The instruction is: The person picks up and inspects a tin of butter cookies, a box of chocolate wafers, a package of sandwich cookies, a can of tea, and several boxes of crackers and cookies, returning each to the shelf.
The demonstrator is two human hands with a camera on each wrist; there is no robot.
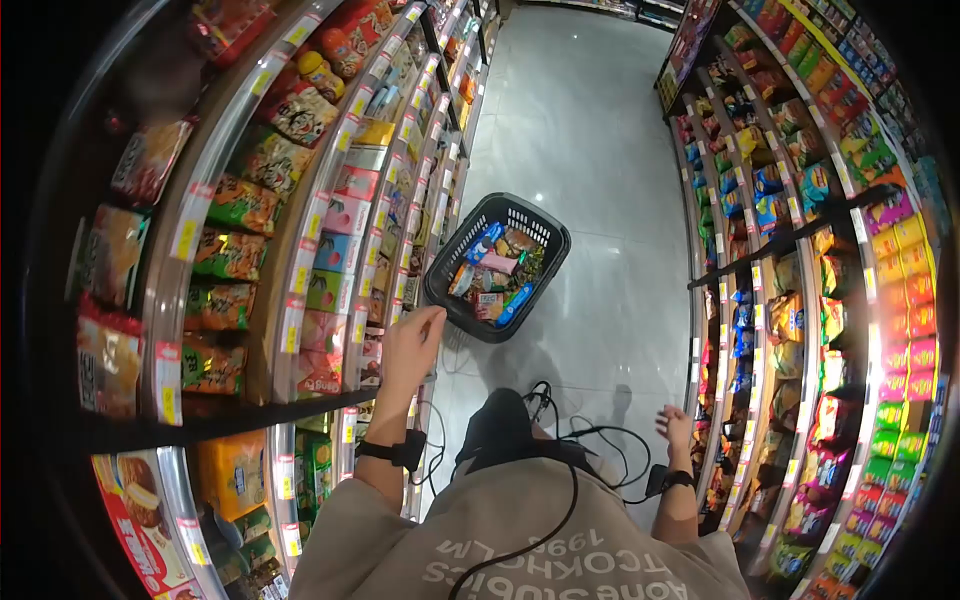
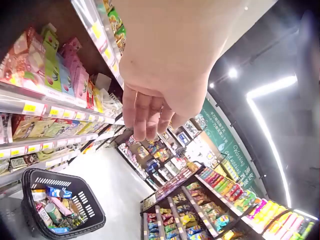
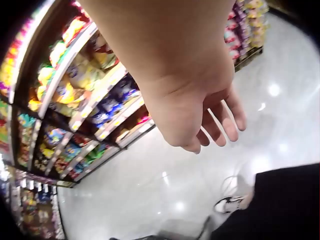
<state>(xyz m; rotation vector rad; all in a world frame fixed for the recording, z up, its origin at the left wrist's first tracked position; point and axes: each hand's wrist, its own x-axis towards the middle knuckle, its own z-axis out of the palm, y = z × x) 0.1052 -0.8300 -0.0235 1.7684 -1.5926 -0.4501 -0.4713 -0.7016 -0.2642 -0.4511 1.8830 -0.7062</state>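
Observation:
My left hand [image 1: 412,350] is beside the left shelves, its loosely bent fingers holding nothing. In the left wrist view those fingers [image 2: 145,117] hang down in the air. Just past that hand, a black shopping basket [image 1: 550,275] stands on the floor with several packaged snacks in it. Among them are a blue packet [image 1: 484,241], a pink packet [image 1: 498,263] and a bright blue one [image 1: 516,303]. My right hand [image 1: 676,427] hangs near the right shelves, fingers relaxed and spread a little, with nothing in it.
Snack shelves [image 1: 300,270] line the left, close to my left arm. Across the aisle run more shelves [image 1: 760,300] of bagged snacks. Grey tiled floor [image 1: 590,130] stretches ahead between them. Black cables [image 1: 620,435] loop around my legs and body.

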